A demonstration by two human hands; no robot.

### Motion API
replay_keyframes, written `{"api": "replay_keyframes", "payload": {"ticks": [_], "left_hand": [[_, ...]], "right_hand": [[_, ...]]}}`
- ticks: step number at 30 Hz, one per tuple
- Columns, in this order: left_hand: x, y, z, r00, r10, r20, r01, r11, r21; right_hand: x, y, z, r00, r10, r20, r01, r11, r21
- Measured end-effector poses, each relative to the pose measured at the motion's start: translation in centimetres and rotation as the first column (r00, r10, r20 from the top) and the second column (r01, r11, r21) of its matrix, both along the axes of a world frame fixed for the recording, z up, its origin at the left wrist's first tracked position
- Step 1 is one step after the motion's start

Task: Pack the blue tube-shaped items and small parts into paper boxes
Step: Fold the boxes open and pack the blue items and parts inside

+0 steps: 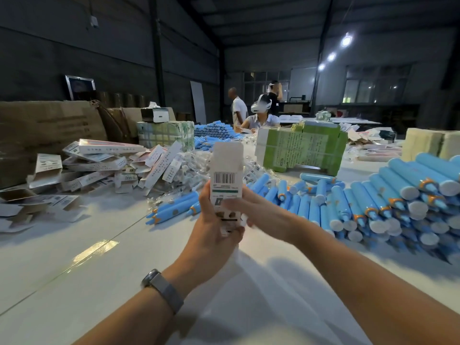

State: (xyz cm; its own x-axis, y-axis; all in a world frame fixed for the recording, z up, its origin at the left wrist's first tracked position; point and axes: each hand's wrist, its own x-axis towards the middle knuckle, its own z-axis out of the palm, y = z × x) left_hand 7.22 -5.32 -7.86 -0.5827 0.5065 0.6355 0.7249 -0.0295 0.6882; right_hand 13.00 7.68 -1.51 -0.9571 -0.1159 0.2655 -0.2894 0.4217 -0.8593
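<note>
Both of your hands are on one paper box (226,175), held up in the air above the bench (74,257), between the heap of boxes (104,165) on your left and the stack of blue tubes (388,202) on your right. Your left hand (211,227) has its grip curled round the lower part; your right hand (249,207) reaches across with fingers on the front near the bottom, blurred, so you cannot tell how firmly they pinch.

The box stands upright, long axis vertical, barcode face toward you, top flap raised and open, pointing to the roof. Its bottom end is hidden in your palm.

Risks, as I judge them: the bottom flaps may not be tucked, so a tube could drop through; squeezing hard could crease the thin card; the open flap could bend.
</note>
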Motion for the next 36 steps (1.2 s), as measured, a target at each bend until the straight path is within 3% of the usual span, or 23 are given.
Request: {"api": "replay_keyframes", "payload": {"ticks": [2, 4, 6, 8, 9, 12, 16, 20, 21, 23, 25, 27, 32, 36], "left_hand": [[-0.3, 0.0, -0.2, 0.998, 0.054, -0.012, -0.053, 0.998, 0.033], [0.1, 0.4, -0.1, 0.995, 0.091, 0.029, -0.093, 0.993, 0.072], [0.4, 0.8, 0.0, 0.993, 0.068, 0.094, -0.078, 0.991, 0.105], [0.6, 1.1, 0.2, 0.97, -0.022, 0.24, -0.023, 0.983, 0.181], [0.6, 1.3, 0.3, 0.953, -0.063, 0.296, -0.004, 0.975, 0.221], [0.4, 1.1, 0.4, 0.934, -0.088, 0.346, -0.004, 0.967, 0.256], [-0.1, 0.6, 0.7, 0.939, -0.024, 0.342, -0.078, 0.957, 0.28], [0.2, 0.3, 1.0, 0.957, 0.029, 0.29, -0.111, 0.956, 0.271], [0.3, 0.3, 1.1, 0.964, 0.043, 0.264, -0.113, 0.959, 0.259], [0.3, 0.3, 1.3, 0.971, 0.077, 0.225, -0.133, 0.96, 0.246], [0.1, 0.0, 1.5, 0.971, 0.101, 0.218, -0.157, 0.953, 0.259], [-0.2, -0.3, 1.6, 0.969, 0.124, 0.215, -0.18, 0.948, 0.262], [-0.8, -0.8, 1.6, 0.973, 0.153, 0.173, -0.19, 0.956, 0.225], [-1.2, -0.8, 1.5, 0.966, 0.228, 0.124, -0.251, 0.944, 0.216]], "right_hand": [[0.1, 2.0, 0.6, 0.997, -0.082, -0.005, 0.082, 0.997, -0.001], [-0.4, 4.1, 0.4, 0.951, -0.301, -0.063, 0.302, 0.953, 0.0], [-1.4, 6.0, -0.6, 0.823, -0.547, -0.155, 0.567, 0.768, 0.298], [-1.9, 7.0, -2.1, 0.76, -0.637, -0.132, 0.57, 0.556, 0.605], [-2.0, 7.2, -2.8, 0.755, -0.65, -0.085, 0.518, 0.512, 0.685], [-2.4, 7.2, -3.6, 0.724, -0.68, -0.113, 0.526, 0.44, 0.728], [-2.4, 6.5, -3.2, 0.642, -0.746, -0.176, 0.642, 0.397, 0.656], [-2.1, 7.7, -3.1, 0.589, -0.806, -0.051, 0.709, 0.485, 0.512], [-2.1, 7.9, -2.9, 0.583, -0.813, 0.02, 0.736, 0.538, 0.412], [-2.3, 7.9, -2.4, 0.606, -0.765, 0.216, 0.774, 0.63, 0.058], [-2.4, 7.4, -1.5, 0.666, -0.668, 0.333, 0.746, 0.611, -0.266], [-2.4, 6.7, -0.5, 0.722, -0.618, 0.311, 0.689, 0.596, -0.413], [-1.6, 4.1, 1.9, 0.866, -0.492, 0.088, 0.464, 0.727, -0.506], [-0.5, 2.9, 4.0, 0.888, -0.455, -0.065, 0.333, 0.736, -0.589]]}}
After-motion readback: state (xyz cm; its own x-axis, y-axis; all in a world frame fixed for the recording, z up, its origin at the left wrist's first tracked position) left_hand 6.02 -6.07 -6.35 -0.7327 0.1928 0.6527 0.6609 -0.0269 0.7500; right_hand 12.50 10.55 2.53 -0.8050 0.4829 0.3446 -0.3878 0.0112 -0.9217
